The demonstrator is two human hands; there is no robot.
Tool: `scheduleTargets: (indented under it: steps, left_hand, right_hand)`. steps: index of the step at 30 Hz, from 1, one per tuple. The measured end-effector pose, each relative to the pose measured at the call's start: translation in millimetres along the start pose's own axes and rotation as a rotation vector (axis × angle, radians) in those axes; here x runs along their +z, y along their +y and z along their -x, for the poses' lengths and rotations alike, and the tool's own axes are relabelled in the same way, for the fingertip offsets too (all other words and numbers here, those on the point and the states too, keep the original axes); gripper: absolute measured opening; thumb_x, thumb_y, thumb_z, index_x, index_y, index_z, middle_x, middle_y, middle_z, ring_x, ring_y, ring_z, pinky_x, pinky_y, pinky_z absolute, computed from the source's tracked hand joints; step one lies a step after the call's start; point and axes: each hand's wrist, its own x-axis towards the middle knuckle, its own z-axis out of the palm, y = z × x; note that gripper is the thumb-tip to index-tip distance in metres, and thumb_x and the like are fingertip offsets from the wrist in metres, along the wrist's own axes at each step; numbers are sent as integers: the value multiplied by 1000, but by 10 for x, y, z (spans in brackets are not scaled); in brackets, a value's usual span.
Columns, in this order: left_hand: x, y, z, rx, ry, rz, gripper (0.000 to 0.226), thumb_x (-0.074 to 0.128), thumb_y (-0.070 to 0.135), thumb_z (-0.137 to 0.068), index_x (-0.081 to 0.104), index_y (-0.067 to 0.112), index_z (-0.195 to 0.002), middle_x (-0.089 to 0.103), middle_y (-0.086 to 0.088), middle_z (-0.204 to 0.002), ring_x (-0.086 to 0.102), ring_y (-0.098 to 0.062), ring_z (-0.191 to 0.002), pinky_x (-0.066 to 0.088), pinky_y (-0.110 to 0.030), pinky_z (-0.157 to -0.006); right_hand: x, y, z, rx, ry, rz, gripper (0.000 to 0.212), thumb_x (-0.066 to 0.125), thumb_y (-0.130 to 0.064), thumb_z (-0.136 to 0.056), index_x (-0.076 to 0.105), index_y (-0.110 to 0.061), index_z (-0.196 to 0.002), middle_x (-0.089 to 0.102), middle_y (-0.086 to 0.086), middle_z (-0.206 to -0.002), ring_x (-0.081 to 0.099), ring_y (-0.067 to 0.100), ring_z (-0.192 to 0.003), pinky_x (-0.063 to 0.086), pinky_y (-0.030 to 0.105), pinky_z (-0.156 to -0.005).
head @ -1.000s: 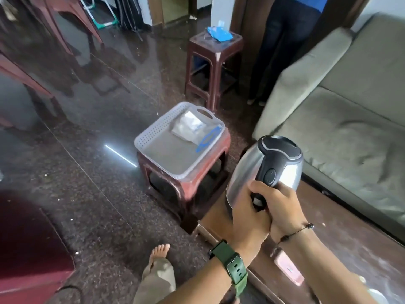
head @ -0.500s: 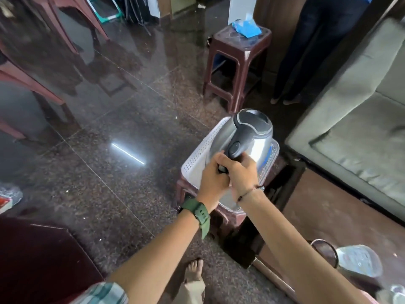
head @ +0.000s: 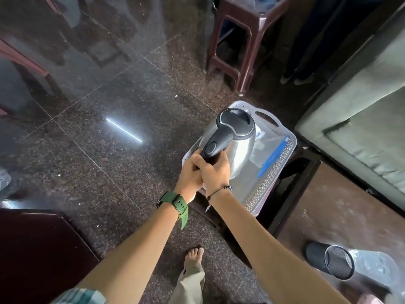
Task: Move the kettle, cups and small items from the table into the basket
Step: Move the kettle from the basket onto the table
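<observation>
Far left of the frame: polished dark granite floor (head: 109, 163), speckled, tile joints running diagonally, one bright strip of light reflected at centre left. Lower left corner held a glossy dark-red rounded surface (head: 37, 255), identity not determinable. Left hand (head: 190, 174), wrist carrying a green rubbery watch strap (head: 177, 205), was curled closed around the lower end of the kettle's black handle; right hand (head: 215, 172), with a thin beaded cord at the wrist, was wrapped over the same handle end, the two hands touching each other. Kettle (head: 234, 148): brushed stainless-steel body, rounded and widening toward the base, matte black plastic lid and handle with an oval switch; it sat tilted, within the outline of the basket at centre frame. Whether its base touched the basket floor could not be told. Basket (head: 274, 170): pale grey plastic, rectangular with rounded corners, perforated walls, cut-out handle at the far end, resting on a brown plastic stool. Inside it, right of the kettle, lay a clear plastic zip bag (head: 266, 148) with a blue strip. Upper centre: second brown plastic stool (head: 238, 40). Right edge: grey-green fabric sofa (head: 361, 119). Lower right: wooden table (head: 324, 218), dusty, bearing a black wire-mesh cylindrical holder (head: 328, 261) lying on its side.
</observation>
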Motion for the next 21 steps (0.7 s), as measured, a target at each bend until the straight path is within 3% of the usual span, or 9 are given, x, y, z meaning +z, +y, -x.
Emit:
scheduleTargets:
  steps: [3, 6, 11, 13, 16, 21]
  left_hand:
    - [-11, -32, 25, -22, 8, 46, 36, 56, 32, -66, 61, 33, -101, 67, -1, -104, 63, -20, -105, 52, -35, -92]
    - [-12, -97, 49, -36, 13, -34, 33, 52, 28, -67, 62, 31, -98, 68, -5, -101, 64, -23, -101, 52, -43, -91]
    - [-2, -193, 55, -51, 45, -185, 29, 50, 16, -81, 61, 17, -108, 65, -1, -93, 64, -15, -91, 50, -48, -96]
    - [-4, -213, 64, -12, 80, -257, 26, 52, 12, -81, 60, 25, -102, 68, -6, -95, 66, -21, -93, 54, -45, -90]
    - [23, -141, 105, 48, 171, -279, 30, 50, -4, -84, 56, 22, -96, 65, -2, -92, 62, -24, -93, 53, -38, -84]
    - [229, 236, 305, 210, 273, -344, 56, 37, -20, -75, 55, 14, -116, 60, -3, -113, 56, -15, -107, 44, -25, -97]
  right_hand:
    - [-19, 81, 22, -27, -2, 9, 34, 72, -14, -75, 56, -6, -104, 68, 8, -99, 65, 21, -92, 55, 31, -82]
    - [-52, 137, 60, -43, -8, 21, 31, 71, -12, -77, 55, -6, -103, 66, 3, -94, 62, 16, -87, 49, 14, -70]
    - [-135, 193, 91, -61, -31, 90, 31, 71, -16, -79, 53, -7, -103, 62, -1, -92, 58, 12, -83, 42, 1, -61]
    - [-175, 184, 89, -66, -50, 135, 36, 72, -20, -79, 53, -5, -105, 62, 1, -92, 57, 14, -82, 46, 9, -64]
    - [-254, 165, 113, -77, -42, 171, 39, 71, -27, -79, 57, -4, -107, 68, 9, -101, 63, 22, -93, 52, 35, -86]
    - [-766, 45, 320, -84, 42, 80, 42, 66, -32, -84, 56, -6, -116, 64, 9, -112, 60, 21, -107, 47, 34, -98]
